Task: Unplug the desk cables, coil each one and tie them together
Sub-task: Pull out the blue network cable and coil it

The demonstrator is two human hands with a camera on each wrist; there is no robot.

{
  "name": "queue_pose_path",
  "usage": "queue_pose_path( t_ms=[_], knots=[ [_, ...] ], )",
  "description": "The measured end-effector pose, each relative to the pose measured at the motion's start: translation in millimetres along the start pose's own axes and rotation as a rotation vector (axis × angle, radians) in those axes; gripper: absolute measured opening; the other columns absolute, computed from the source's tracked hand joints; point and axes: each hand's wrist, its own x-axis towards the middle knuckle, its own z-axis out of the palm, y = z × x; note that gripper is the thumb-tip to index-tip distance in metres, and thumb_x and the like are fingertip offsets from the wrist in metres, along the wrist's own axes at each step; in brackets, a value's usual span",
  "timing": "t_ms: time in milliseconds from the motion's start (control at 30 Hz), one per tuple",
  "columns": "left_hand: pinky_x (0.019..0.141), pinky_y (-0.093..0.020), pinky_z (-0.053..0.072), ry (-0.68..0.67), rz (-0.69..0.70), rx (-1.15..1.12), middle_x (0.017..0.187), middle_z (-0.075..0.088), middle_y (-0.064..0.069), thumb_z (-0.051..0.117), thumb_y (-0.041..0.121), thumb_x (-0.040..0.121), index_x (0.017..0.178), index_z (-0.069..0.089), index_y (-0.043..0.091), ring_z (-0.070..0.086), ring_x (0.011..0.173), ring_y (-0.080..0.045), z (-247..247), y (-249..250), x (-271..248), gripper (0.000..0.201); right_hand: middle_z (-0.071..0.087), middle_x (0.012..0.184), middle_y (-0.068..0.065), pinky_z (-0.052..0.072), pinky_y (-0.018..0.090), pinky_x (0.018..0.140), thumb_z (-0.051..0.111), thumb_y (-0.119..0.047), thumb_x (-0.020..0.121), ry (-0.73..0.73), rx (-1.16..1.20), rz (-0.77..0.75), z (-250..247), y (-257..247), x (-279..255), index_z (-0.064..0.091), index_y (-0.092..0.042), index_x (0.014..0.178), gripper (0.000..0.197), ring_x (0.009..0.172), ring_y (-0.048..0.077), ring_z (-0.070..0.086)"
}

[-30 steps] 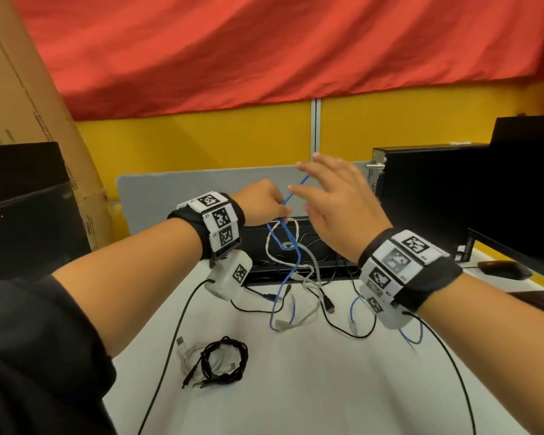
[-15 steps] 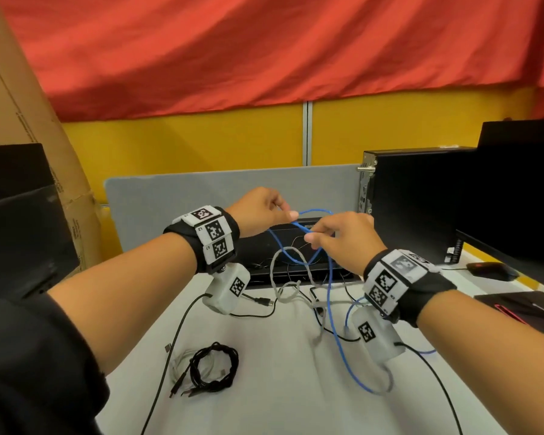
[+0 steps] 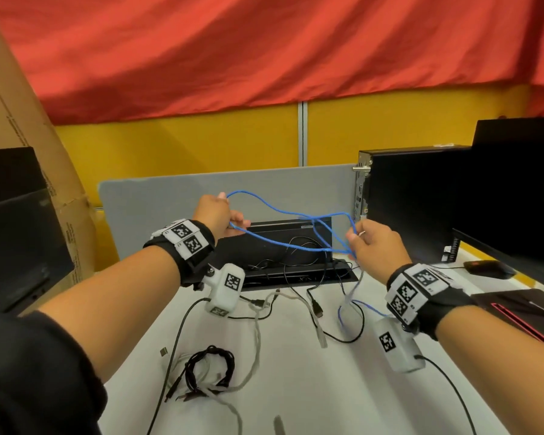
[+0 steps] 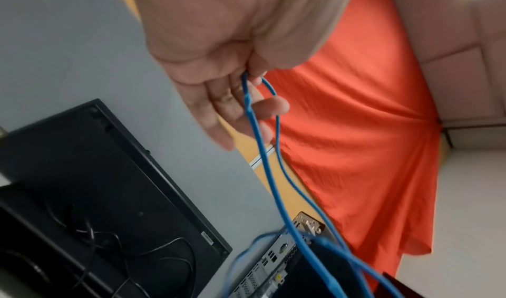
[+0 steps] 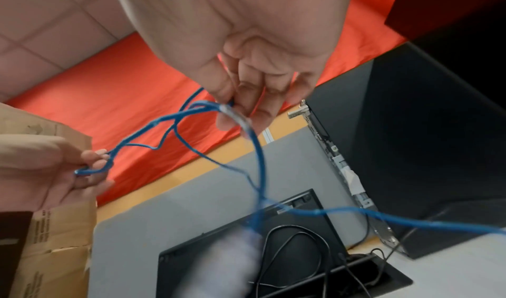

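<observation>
**Blue cable stretched between both hands**

Blue cable (image 3: 283, 243) is up in the air at the middle of the frame, pulled out into long loops between two hands held well apart. The left hand (image 3: 215, 219), left of centre, has its fingers (image 4: 263, 107) curled round one bend of the loops; the left wrist view shows two strands leaving that grip and running down toward the lower right. The right hand (image 3: 372, 243), right of centre, pinches the other end of the loops, with what looks like a pale plug caught at its fingertips (image 5: 232, 120), though that view is blurred. My read: holding the loops taut like this keeps the turns even and open, so the cable is being coiled rather than tied yet. A tail of it hangs from the right hand toward the white desk (image 3: 296, 387).

Lower down, looking outward: a black coiled cable (image 3: 209, 368) lies at the lower left of the desk, so one coil seems done already. Loose black and grey cables (image 3: 314, 306) sprawl at centre, in front of the open black cable box (image 3: 296, 274). A computer tower (image 3: 412, 202) stands at the right, a grey divider panel (image 3: 176, 196) behind the hands.
</observation>
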Motion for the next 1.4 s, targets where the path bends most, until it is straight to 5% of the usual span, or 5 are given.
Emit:
queue_pose_path(
  t_ms=[333, 500, 800, 1067, 1400],
  knots=[
    [0.059, -0.037, 0.057, -0.135, -0.018, -0.007, 0.06, 0.058, -0.006, 0.029, 0.019, 0.106, 0.137, 0.037, 0.002, 0.065, 0.06, -0.023, 10, -13, -8, 0.037, 0.07, 0.059, 0.012, 0.042, 0.021, 0.035, 0.052, -0.018, 0.088, -0.099, 0.024, 0.188, 21, -7, -23, 0.064, 0.005, 0.077, 0.027, 0.036, 0.011, 0.06],
    [0.06, -0.035, 0.058, -0.303, 0.038, 0.131, 0.053, 0.059, -0.002, 0.03, 0.02, 0.106, 0.097, 0.044, 0.012, 0.064, 0.055, -0.02, 24, -10, -29, 0.018, 0.065, 0.063, 0.002, 0.052, 0.027, 0.061, 0.06, -0.019, 0.084, 0.077, 0.01, -0.211, 36, -35, -35, 0.064, -0.011, 0.069, 0.018, 0.062, 0.02, 0.061],
    [0.045, -0.022, 0.031, -0.499, 0.318, 0.346, 0.051, 0.049, 0.008, 0.044, 0.022, 0.103, 0.096, 0.051, 0.013, 0.032, 0.043, -0.009, 31, 3, -43, 0.013, 0.053, 0.134, -0.003, 0.038, 0.031, 0.104, 0.065, -0.025, 0.089, -0.126, -0.063, -0.329, 15, -48, 9, 0.044, -0.023, 0.139, 0.055, 0.123, 0.011, 0.048],
    [0.051, -0.011, 0.035, -0.41, 0.594, 0.684, 0.059, 0.048, 0.009, 0.065, 0.03, 0.091, 0.084, 0.061, 0.023, 0.04, 0.044, 0.003, 22, 7, -24, 0.011, 0.044, 0.056, -0.003, 0.034, 0.015, 0.046, 0.056, -0.033, 0.095, -0.06, 0.106, -0.247, -19, -38, 31, 0.073, -0.022, 0.087, 0.022, 0.041, 0.002, 0.034],
    [0.049, -0.022, 0.035, -0.11, 0.325, 0.753, 0.066, 0.056, -0.004, 0.057, 0.016, 0.095, 0.081, 0.063, 0.008, 0.046, 0.054, -0.015, 1, -12, 28, 0.018, 0.045, 0.046, -0.015, 0.031, 0.003, 0.048, 0.06, -0.038, 0.088, 0.451, 0.091, -0.296, -57, -30, 47, 0.071, -0.024, 0.079, 0.021, 0.048, -0.002, 0.045]
  ],
)
